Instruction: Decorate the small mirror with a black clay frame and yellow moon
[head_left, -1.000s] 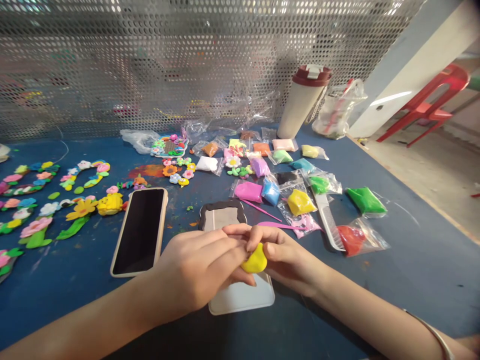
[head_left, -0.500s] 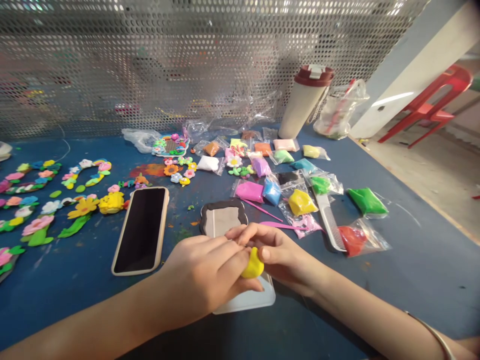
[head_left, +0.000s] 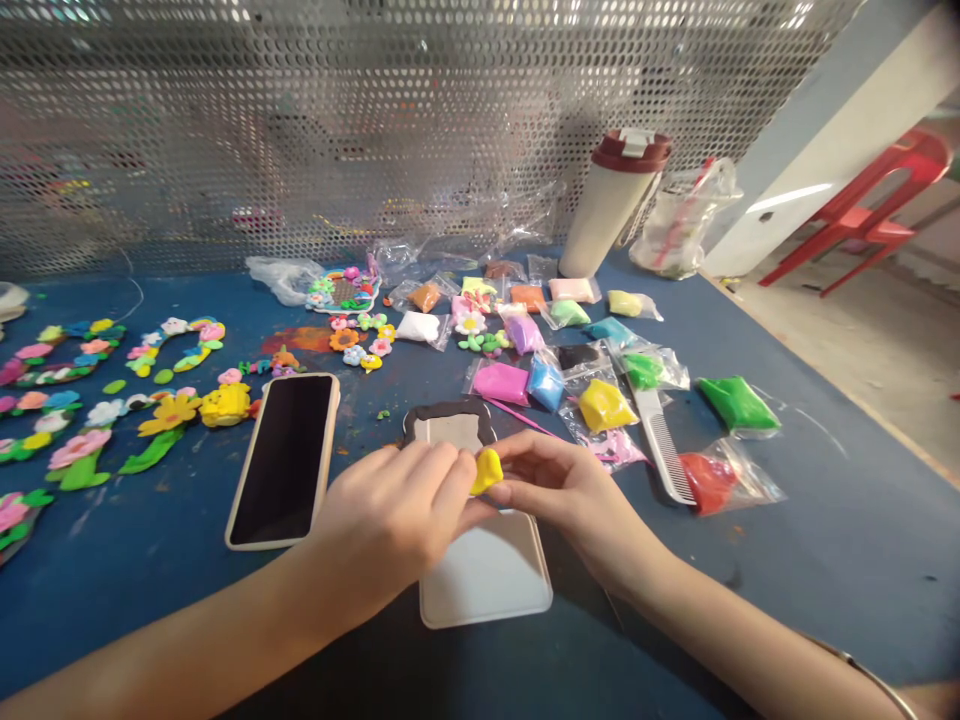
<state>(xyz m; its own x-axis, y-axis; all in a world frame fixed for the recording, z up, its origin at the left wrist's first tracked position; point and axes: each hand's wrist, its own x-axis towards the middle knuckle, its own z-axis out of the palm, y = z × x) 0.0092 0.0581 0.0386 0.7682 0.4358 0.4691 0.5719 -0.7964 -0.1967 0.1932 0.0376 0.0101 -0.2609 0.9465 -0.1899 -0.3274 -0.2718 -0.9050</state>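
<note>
A lump of yellow clay (head_left: 487, 471) is pinched between both hands, near the middle of the view. My left hand (head_left: 405, 505) has its fingers curled round the clay's left side. From the right, my right hand (head_left: 559, 480) holds the clay between thumb and fingers. Just behind the hands lies a small frame (head_left: 448, 412) edged in black clay, its near part hidden by them. A white rounded panel (head_left: 487, 575) lies flat below the hands. Left of my left hand is a phone (head_left: 282, 460) with a dark screen.
Bagged clay, such as a yellow pack (head_left: 604, 405), covers the middle back. A comb (head_left: 666, 450) lies to the right, a tumbler (head_left: 615, 200) stands behind. Clay flowers (head_left: 171, 410) spread over the left. A perforated metal screen (head_left: 300, 130) borders the table.
Both hands and the yellow clay have shifted up and slightly left, away from the white panel, which now shows more. The clay shows as a smaller piece between the fingers.
</note>
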